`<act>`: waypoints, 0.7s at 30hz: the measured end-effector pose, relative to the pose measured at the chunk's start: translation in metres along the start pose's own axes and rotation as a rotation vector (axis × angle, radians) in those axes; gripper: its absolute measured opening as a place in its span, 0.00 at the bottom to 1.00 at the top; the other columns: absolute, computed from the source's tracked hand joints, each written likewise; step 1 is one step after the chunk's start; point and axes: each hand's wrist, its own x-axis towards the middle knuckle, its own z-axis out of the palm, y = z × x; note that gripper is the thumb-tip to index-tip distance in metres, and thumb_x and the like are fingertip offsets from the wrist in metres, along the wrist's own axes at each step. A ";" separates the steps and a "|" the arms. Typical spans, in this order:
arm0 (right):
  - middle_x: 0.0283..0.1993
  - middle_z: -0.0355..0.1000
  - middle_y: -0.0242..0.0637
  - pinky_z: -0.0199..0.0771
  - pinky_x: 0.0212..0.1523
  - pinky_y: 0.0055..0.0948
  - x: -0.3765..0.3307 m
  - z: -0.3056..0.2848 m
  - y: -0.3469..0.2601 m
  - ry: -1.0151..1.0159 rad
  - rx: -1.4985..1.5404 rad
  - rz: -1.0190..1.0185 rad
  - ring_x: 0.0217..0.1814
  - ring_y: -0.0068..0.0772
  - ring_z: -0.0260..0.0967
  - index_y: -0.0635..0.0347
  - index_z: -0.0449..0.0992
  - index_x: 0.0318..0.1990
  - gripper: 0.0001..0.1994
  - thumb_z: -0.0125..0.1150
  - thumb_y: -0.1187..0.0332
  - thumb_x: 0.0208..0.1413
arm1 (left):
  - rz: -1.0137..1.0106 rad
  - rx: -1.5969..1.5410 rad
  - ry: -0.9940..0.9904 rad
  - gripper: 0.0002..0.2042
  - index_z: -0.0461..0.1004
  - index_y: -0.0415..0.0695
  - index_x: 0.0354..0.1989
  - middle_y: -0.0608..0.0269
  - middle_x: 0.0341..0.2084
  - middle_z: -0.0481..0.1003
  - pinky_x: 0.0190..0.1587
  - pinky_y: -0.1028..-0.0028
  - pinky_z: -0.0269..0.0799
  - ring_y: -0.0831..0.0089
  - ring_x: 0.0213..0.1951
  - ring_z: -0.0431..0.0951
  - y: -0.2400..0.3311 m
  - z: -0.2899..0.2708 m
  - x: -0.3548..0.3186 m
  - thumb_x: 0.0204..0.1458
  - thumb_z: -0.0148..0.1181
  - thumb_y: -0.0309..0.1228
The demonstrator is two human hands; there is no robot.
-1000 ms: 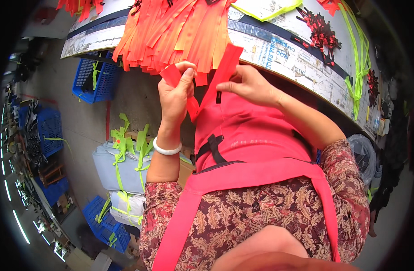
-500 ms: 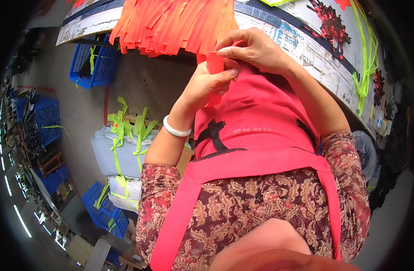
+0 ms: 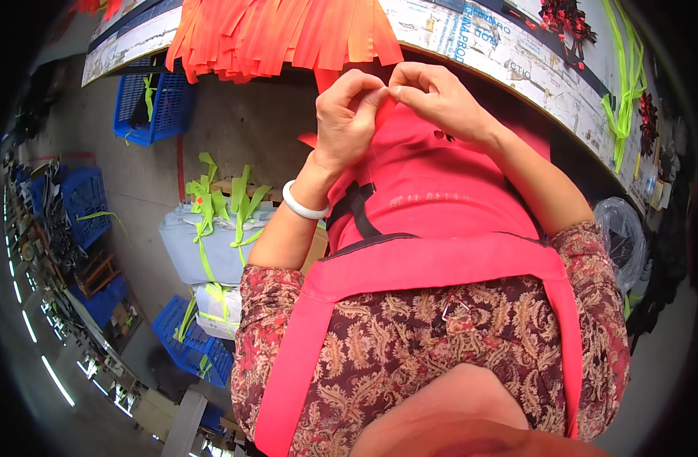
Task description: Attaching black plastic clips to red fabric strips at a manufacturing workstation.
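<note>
My left hand [image 3: 349, 120] is closed in a pinch on an orange-red fabric strip [image 3: 384, 113], its fingertips meeting those of my right hand. A loose end of the strip pokes out beside the left wrist. My right hand [image 3: 434, 97] also pinches at the strip, thumb against curled index finger; the exact spot is hidden by the fingers. A small dark red and black piece [image 3: 445, 135] shows just below the right hand, against my pink apron [image 3: 433, 175]. Just beyond the hands, a thick row of orange-red strips [image 3: 288, 34] hangs over the table edge.
The worn white table [image 3: 486, 46] carries red-and-black trimmings [image 3: 566, 27] and lime-green straps [image 3: 627, 76] at the right. On the floor to the left are blue crates [image 3: 170, 107] and grey bundles [image 3: 200, 247] tied with lime-green strips. A clear plastic bag [image 3: 621, 236] is at the right.
Both hands have drawn together, and my left hand has turned and risen to meet the right. The strip, earlier stretched visibly over the left fingers, is now mostly covered. The view has shifted slightly.
</note>
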 end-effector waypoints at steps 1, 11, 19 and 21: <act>0.21 0.65 0.27 0.58 0.21 0.23 -0.001 -0.001 0.007 -0.037 0.243 0.201 0.19 0.21 0.59 0.62 0.71 0.31 0.06 0.53 0.69 0.56 | -0.004 -0.004 -0.006 0.01 0.73 0.37 0.31 0.71 0.25 0.73 0.31 0.83 0.68 0.86 0.28 0.70 -0.001 0.006 -0.001 0.55 0.57 0.18; 0.34 0.70 0.32 0.73 0.28 0.20 -0.020 0.003 0.065 0.045 1.042 0.674 0.35 0.22 0.71 0.62 0.71 0.46 0.15 0.56 0.58 0.61 | -0.352 -0.327 -0.135 0.06 0.72 0.36 0.37 0.65 0.26 0.76 0.36 0.81 0.71 0.82 0.31 0.75 -0.028 0.006 -0.007 0.59 0.55 0.26; 0.40 0.74 0.35 0.75 0.41 0.21 -0.038 0.017 0.083 -0.192 0.883 0.561 0.39 0.23 0.73 0.66 0.70 0.49 0.11 0.53 0.71 0.62 | -0.445 -0.321 -0.251 0.07 0.74 0.34 0.40 0.65 0.27 0.75 0.37 0.80 0.71 0.80 0.31 0.74 -0.060 0.010 -0.033 0.59 0.56 0.26; 0.39 0.75 0.36 0.75 0.44 0.22 -0.041 0.016 0.091 -0.280 0.784 0.536 0.44 0.22 0.72 0.66 0.70 0.49 0.11 0.51 0.73 0.62 | -0.496 -0.395 -0.210 0.07 0.75 0.34 0.39 0.64 0.27 0.75 0.37 0.79 0.71 0.80 0.31 0.74 -0.065 0.009 -0.037 0.59 0.56 0.26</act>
